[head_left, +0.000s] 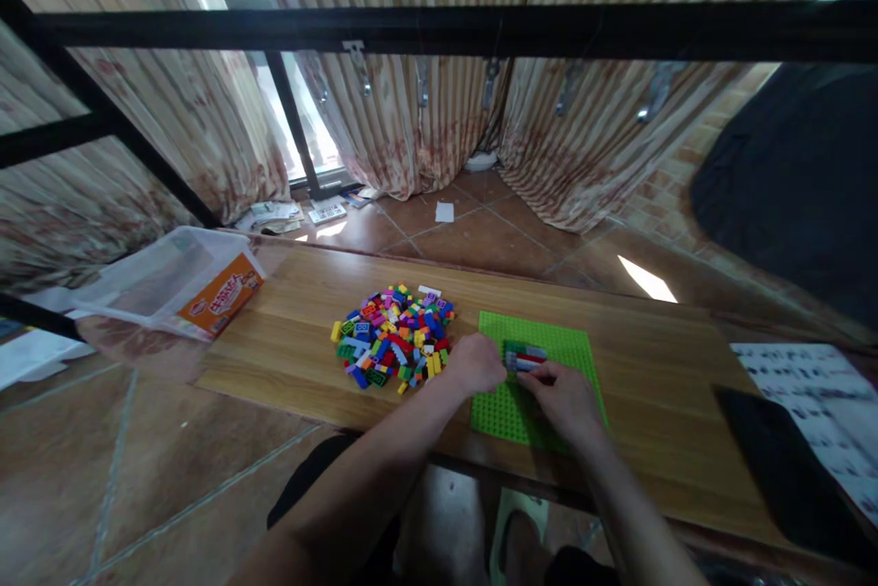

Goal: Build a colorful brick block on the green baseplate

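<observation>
A small build of toy bricks [527, 356], in grey, red, dark green and whitish pieces, sits over the green studded baseplate [508, 417]. My left hand [478, 364] is closed at the left end of the build; its fingertips are turned away, so whatever they hold is hidden. From the right, my right hand [566, 396] has its thumb and fingers pinched at the lower right edge of the build, on a pale brick. Left of the baseplate lies a heap of loose toy bricks [394, 335] in many colours.
The wooden table [658, 412] carries a clear plastic bin [155, 280] with an orange label at its left end. A dark flat object [788, 467] and a printed sheet [816, 394] lie at the right. A black metal bar [439, 33] with hanging clips crosses above.
</observation>
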Demonstrator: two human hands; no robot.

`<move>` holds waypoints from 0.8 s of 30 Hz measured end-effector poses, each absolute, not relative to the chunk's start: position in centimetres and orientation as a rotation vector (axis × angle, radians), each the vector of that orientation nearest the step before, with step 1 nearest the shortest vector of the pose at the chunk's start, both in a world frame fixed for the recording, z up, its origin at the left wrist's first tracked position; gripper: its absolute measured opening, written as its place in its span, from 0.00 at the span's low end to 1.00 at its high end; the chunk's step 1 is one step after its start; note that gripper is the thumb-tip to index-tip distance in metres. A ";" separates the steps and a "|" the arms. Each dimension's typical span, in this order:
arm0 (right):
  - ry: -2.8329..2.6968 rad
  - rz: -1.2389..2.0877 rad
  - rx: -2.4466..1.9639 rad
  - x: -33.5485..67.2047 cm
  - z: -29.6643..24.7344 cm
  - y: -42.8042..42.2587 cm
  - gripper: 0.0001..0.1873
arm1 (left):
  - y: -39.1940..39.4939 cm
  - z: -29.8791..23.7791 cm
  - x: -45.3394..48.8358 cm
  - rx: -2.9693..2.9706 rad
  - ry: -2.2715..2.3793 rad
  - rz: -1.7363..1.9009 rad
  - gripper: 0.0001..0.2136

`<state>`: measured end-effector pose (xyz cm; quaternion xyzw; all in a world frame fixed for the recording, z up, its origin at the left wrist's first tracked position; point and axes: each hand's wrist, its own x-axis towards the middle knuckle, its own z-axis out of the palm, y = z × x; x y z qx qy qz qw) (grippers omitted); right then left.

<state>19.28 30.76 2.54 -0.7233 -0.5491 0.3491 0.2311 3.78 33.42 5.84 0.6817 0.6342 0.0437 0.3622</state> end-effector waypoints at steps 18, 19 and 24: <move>-0.983 0.862 -1.613 21.4 6.0 31.2 0.21 | 35.4 8.4 -1.6 1.474 1.312 0.897 0.08; -1.005 0.867 -1.611 21.3 5.9 31.2 0.20 | 35.6 8.4 -2.1 1.432 1.311 0.960 0.08; -1.186 0.980 -1.597 20.2 5.6 30.9 0.18 | 36.3 9.4 -5.3 1.199 1.375 1.261 0.09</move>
